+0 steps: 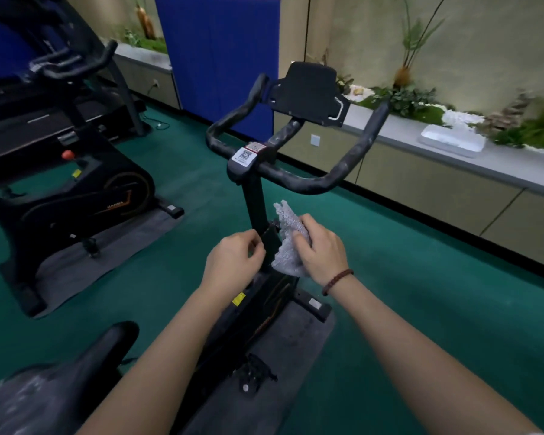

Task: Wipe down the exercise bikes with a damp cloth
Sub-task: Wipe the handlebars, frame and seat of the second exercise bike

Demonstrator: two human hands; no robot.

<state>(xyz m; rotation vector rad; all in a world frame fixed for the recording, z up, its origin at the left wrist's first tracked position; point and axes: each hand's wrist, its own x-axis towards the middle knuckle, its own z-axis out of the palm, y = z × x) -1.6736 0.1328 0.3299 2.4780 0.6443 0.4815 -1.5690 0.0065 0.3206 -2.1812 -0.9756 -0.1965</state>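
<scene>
Centre frame — right hand (319, 246) grip curled round grey cloth (288, 221), pressing it to handlebar post (254, 199) of exercise bike (264, 304). Left hand (233, 259) grip pinches black post clamp (270, 243) beside it.

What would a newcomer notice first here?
The two hands at center: the right hand holds a crumpled grey cloth against the bike's stem post, while the left hand grips it opposite. Above them the curved handlebars and tablet holder stand out; a second bike sits at left.
</scene>
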